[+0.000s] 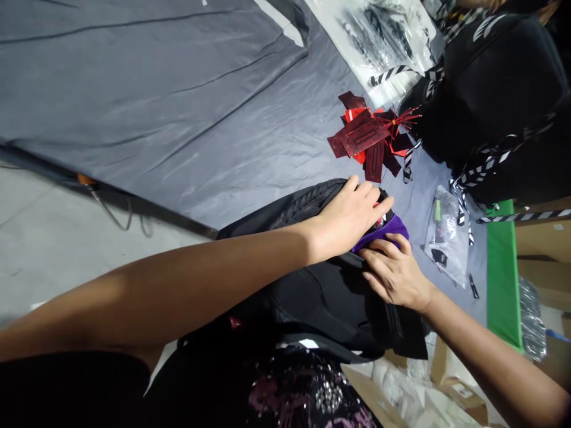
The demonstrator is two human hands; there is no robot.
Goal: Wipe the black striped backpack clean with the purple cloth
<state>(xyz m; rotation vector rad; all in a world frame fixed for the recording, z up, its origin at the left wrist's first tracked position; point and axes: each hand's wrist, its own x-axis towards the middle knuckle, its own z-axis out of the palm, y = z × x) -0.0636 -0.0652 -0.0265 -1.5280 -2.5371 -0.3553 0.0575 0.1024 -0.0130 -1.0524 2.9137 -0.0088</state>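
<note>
A black bag (312, 291) lies tilted across the table's front edge, close to my body, with stitched seams and a braided or mesh-like strip along its far side. Purple lining (392, 229) shows at its opening, and something small, red and dark peeks out inside, too covered to name. My left hand (350, 217) rests over the far rim of the opening, its fingers bent around the edge. On the near side of the same opening, my right hand (395, 270) grips the rim beside the purple lining. The fingertips of both hands are partly hidden.
Dark red tags (368, 137) with red strings lie piled beyond the bag on the grey-covered table (178, 89). Other black bags (499, 89) with striped cords stand at right. A clear plastic pouch (446, 238), a green panel (504, 279) and cardboard boxes (544, 238) are nearby.
</note>
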